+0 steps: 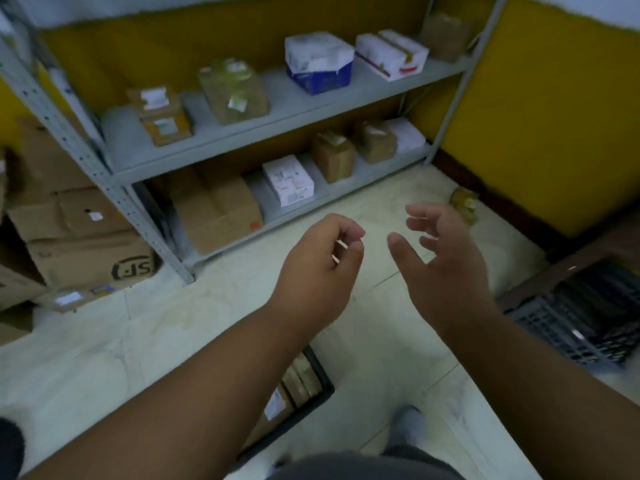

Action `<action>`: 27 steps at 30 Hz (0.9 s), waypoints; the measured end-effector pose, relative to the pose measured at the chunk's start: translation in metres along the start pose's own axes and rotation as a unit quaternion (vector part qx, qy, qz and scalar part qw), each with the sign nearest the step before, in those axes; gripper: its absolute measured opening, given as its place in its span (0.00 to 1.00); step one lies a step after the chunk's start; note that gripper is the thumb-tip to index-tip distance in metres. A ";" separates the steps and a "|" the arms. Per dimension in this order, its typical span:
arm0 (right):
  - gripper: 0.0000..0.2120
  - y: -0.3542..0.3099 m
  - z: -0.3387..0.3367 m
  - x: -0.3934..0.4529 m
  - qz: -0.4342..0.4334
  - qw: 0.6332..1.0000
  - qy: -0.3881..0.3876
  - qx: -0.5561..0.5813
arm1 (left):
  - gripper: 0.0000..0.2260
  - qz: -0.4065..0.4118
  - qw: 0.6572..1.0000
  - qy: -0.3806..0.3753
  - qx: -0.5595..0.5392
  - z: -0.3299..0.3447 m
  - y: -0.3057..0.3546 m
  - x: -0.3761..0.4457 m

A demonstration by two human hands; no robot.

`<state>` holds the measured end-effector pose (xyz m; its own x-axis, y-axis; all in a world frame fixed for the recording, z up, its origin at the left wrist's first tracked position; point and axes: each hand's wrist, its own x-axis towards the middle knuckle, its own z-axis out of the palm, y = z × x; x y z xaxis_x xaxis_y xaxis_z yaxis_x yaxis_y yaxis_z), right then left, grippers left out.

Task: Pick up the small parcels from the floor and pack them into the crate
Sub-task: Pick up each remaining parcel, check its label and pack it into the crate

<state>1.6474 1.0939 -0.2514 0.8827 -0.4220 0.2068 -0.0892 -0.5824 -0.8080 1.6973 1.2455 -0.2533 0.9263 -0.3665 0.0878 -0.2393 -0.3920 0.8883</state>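
My left hand (318, 268) hovers over the pale floor with its fingers curled in and nothing in it. My right hand (440, 258) is beside it, fingers spread and relaxed, holding nothing. A small brown taped parcel (464, 204) lies on the floor near the yellow wall, just beyond my right fingertips and partly hidden by them. Under my left forearm sits a black crate (323, 372) with brown parcels (298, 382) inside, mostly hidden by the arm.
A grey metal shelf (277, 123) holds several boxes on two levels. Stacked cardboard cartons (79, 244) stand at the left. A dark perforated crate (588, 317) sits at the right edge. My shoe (408, 427) is on the floor below.
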 end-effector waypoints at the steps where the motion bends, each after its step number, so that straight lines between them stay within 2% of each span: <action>1: 0.15 0.008 -0.018 0.010 0.008 1.000 0.018 0.007 | 0.03 0.014 1.000 -0.012 0.005 0.016 0.011 0.011; 6: 0.18 0.060 -0.104 0.054 0.019 0.996 0.082 -0.005 | 0.04 0.050 0.998 -0.028 -0.018 0.105 0.064 0.066; 12: 0.22 0.127 -0.191 0.107 0.053 0.993 0.104 -0.011 | 0.05 0.062 0.996 -0.061 -0.033 0.205 0.113 0.126; 19: 0.24 0.178 -0.211 0.180 0.110 0.988 0.107 0.032 | 0.04 0.041 0.994 -0.097 -0.001 0.256 0.114 0.202; 27: 0.25 0.223 -0.218 0.307 0.145 0.980 0.140 -0.010 | 0.06 0.067 0.986 -0.148 -0.033 0.309 0.099 0.360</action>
<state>1.7976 0.6828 -0.2481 0.6589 -0.7433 0.1157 -0.3280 -0.4223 -0.8450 1.9175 0.8142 -0.2730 0.7601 -0.6448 0.0801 -0.3259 -0.2717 0.9055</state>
